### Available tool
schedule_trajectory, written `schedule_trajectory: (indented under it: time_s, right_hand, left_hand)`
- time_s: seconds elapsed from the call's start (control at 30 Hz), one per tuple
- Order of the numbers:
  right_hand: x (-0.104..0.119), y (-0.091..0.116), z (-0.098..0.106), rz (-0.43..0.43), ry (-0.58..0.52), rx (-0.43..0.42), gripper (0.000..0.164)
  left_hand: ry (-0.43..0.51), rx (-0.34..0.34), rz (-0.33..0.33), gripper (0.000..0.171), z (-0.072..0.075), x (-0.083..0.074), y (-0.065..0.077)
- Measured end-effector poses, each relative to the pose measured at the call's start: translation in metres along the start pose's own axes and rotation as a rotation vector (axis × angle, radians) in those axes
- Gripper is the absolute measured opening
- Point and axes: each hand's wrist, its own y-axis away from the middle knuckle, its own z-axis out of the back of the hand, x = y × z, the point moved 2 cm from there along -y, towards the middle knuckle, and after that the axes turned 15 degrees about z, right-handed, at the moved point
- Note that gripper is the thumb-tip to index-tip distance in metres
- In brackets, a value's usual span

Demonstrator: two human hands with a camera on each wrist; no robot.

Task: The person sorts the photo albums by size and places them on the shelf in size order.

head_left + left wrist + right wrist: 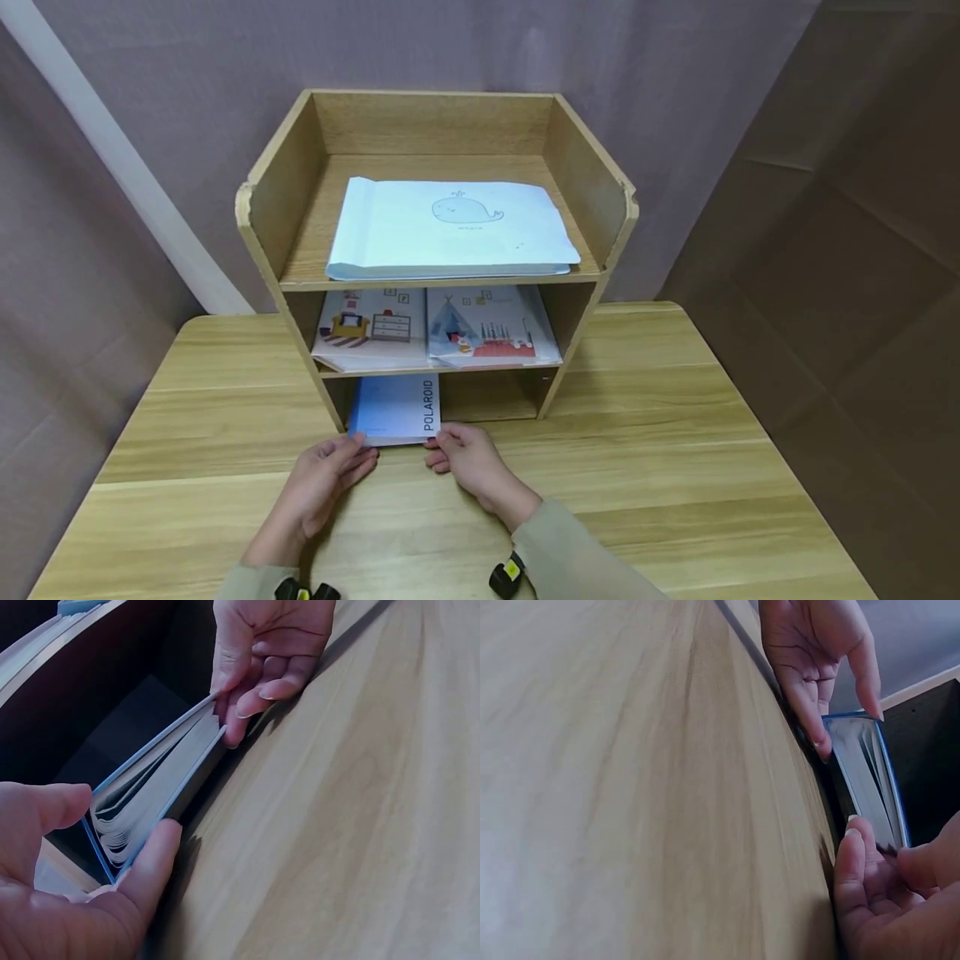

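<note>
A blue album (393,408) with POLAROID printed along its right side lies partly inside the lowest compartment of a small wooden shelf (431,125), its front end sticking out. My left hand (318,483) pinches the front left corner, thumb above and fingers beneath. At the front right corner, my right hand (476,467) holds it the same way. In the left wrist view the album's page edges (169,776) fan slightly apart between the covers, and the front end is lifted a little off the table. The album's far end is hidden under the middle shelf board.
On the top shelf lies a pale blue book (450,233) with a whale drawing. Two illustrated booklets, one with furniture (375,329) and one with a tent (487,325), lie side by side on the middle shelf. The wooden table (637,500) extends around; curtains (450,42) hang behind.
</note>
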Motion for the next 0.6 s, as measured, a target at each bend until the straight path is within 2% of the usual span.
schedule_trajectory:
  time_s: [0.17,0.6]
  right_hand:
    - [0.003,-0.005,-0.006,0.007,0.007,-0.03,0.033]
    - [0.003,-0.018,-0.007,-0.013,0.031,-0.072,0.035]
  left_hand:
    - [0.026,-0.007,0.01,0.045,0.003,-0.004,-0.005]
    - [0.015,-0.006,0.033,0.053,0.004,-0.014,-0.011]
